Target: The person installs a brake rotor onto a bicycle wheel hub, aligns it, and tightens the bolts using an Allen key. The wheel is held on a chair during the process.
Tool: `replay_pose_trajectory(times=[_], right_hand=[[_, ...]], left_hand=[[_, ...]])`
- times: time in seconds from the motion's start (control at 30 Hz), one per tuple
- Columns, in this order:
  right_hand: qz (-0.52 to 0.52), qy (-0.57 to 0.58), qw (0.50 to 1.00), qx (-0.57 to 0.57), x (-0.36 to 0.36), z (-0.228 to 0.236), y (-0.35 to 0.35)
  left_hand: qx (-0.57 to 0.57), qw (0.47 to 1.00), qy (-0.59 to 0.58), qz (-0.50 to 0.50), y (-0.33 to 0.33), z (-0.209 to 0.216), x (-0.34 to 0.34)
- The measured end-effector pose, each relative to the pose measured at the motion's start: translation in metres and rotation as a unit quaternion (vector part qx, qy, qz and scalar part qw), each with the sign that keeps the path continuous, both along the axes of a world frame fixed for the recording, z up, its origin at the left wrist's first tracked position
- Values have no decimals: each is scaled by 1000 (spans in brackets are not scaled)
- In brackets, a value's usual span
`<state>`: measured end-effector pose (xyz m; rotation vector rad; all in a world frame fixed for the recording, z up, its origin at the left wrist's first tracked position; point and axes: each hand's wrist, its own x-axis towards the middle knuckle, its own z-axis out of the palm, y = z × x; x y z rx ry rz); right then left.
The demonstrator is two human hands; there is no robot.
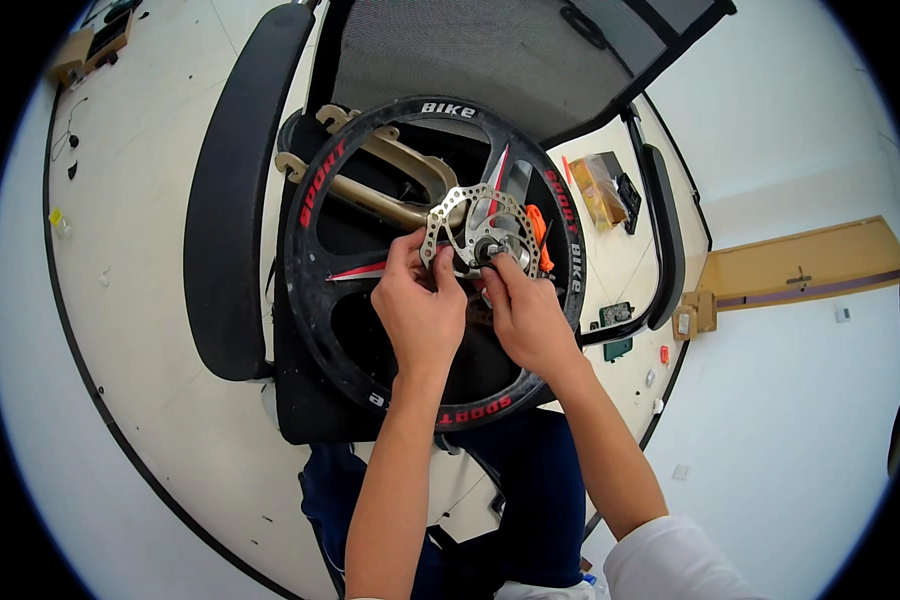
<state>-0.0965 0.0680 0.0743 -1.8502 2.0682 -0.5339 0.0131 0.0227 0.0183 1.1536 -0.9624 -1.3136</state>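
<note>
A black bicycle wheel (310,310) with broad spokes lies flat across the seat of an office chair. Over its hub is a silver brake disc (438,214) full of holes. My left hand (422,315) pinches the disc's left edge between thumb and fingers. At the hub axle (489,248), the fingers of my right hand (532,318) are pressed together; whatever they grip there is hidden. Beneath the wheel, a gold-brown bicycle fork (350,190) shows through the gaps. Something orange (539,235) sits just right of the disc.
The chair's left armrest (235,190) and right armrest (662,235) flank the wheel, with the mesh backrest (450,50) behind. On the floor to the right are a yellow package (598,190), a green case (618,347) and cardboard boxes (700,312).
</note>
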Motion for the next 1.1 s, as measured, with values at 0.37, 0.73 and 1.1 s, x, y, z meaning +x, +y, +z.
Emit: replay_pose_trajectory(times=[0.37,0.73,1.1], right_hand=[[22,93,995,-17,-2,-11,-4],[25,122,991,48,-3,-2,-5],[90,110,985,99,-13,6,-15]], left_hand=[[9,1000,10,13,1,2,-2],[-25,995,-91,18,3,9,4],[-289,909,-288,-86,11,6,10]])
